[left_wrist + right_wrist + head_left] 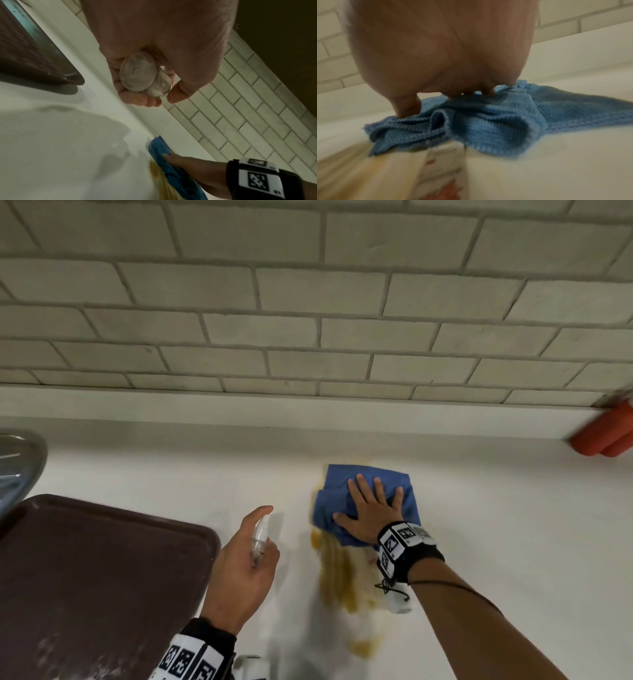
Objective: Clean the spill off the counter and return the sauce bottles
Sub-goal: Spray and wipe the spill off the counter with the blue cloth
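A yellow sauce spill [337, 580] streaks the white counter [496, 525]. My right hand [373, 508] lies flat with spread fingers on a crumpled blue cloth [342, 484] at the far end of the streak. In the right wrist view the fingertips [488, 93] press into the cloth [488, 124], with the smeared spill [351, 169] in front. My left hand [246, 563] grips a small clear spray bottle [260, 537], left of the spill and above the counter. Its base [139, 75] shows between the curled fingers. Two orange-red bottles [606, 436] sit at the far right by the wall.
A dark brown tray [85, 577] fills the near left of the counter, and its corner [68, 78] lies close to my left hand. A metal rim [20, 453] shows at the left edge. A tiled wall [308, 320] runs behind the counter.
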A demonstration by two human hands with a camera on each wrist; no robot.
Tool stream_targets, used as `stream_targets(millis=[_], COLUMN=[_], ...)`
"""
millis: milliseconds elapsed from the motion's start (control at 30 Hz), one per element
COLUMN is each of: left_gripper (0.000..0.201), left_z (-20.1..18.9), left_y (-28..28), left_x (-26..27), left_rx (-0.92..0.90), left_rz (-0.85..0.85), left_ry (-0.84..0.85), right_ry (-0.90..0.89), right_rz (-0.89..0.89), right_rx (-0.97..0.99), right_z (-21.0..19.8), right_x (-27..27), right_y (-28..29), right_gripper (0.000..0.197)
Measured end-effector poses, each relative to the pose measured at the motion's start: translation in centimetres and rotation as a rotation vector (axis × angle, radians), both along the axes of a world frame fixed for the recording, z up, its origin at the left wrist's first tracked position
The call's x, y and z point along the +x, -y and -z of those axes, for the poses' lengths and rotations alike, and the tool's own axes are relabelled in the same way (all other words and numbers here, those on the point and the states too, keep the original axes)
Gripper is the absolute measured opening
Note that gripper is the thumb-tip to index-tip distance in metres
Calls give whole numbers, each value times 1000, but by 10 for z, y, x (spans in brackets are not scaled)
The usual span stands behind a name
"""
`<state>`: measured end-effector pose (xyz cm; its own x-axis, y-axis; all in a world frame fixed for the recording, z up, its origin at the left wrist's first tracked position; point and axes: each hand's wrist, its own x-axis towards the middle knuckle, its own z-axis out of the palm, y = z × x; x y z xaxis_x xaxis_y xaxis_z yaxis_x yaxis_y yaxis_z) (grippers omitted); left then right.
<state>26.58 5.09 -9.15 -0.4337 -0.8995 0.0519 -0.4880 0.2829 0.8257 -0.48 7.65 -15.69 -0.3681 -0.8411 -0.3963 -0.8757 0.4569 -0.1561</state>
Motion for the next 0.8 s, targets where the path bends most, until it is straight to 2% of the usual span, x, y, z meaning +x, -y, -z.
stream_targets(millis=[200, 367, 433, 600, 800], left_gripper=[48, 49, 50, 49, 50], left_z=[-1, 2, 3, 5, 5], left_y=[19, 22, 17, 4, 7], left_x=[3, -2, -4, 1, -2], left_rx=[16, 39, 43, 46, 57], left_rz=[18, 37, 41, 72, 68], left_ry=[0, 11, 22, 32, 10], right_ry=[-44, 5, 8, 49, 77], right_rz=[-62, -193, -225, -186, -67], right_rx=[-4, -15, -33, -19, 17], right_z=[4, 6, 6, 5, -7], right_x=[26, 66, 75, 52, 26], right_y=[25, -16, -38, -72, -47], right_gripper=[90, 100, 97, 96, 97])
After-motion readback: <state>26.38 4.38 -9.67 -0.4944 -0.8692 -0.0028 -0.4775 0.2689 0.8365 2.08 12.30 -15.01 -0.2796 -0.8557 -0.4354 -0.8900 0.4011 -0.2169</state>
